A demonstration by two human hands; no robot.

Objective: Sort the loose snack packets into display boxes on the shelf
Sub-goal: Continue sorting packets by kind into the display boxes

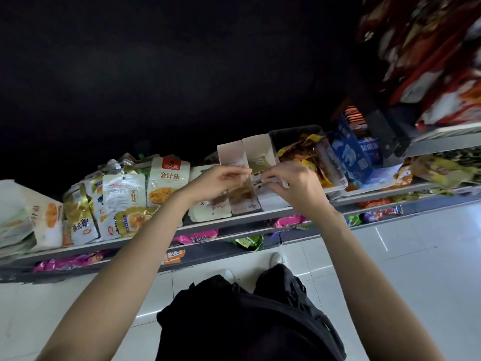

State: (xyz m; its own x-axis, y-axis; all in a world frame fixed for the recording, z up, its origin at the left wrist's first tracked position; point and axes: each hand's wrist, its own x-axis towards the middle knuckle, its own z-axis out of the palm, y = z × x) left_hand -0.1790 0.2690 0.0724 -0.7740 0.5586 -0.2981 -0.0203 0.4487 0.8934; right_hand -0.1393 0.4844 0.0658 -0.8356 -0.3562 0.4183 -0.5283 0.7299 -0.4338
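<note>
Both my hands reach to the middle of the shelf, over two pale display boxes with upright flaps. My left hand pinches the left edge of a small snack packet, and my right hand pinches its right edge and some more thin packets. The packets sit just above the right-hand box. Brownish packets lie inside the boxes below my fingers. The image is blurred here, so the packets' print is unreadable.
White and gold mushroom snack bags stand left of the boxes. A clear tray of yellow-orange packets and a blue carton stand to the right. Pink and green packets fill the lower shelf. White floor tiles lie below.
</note>
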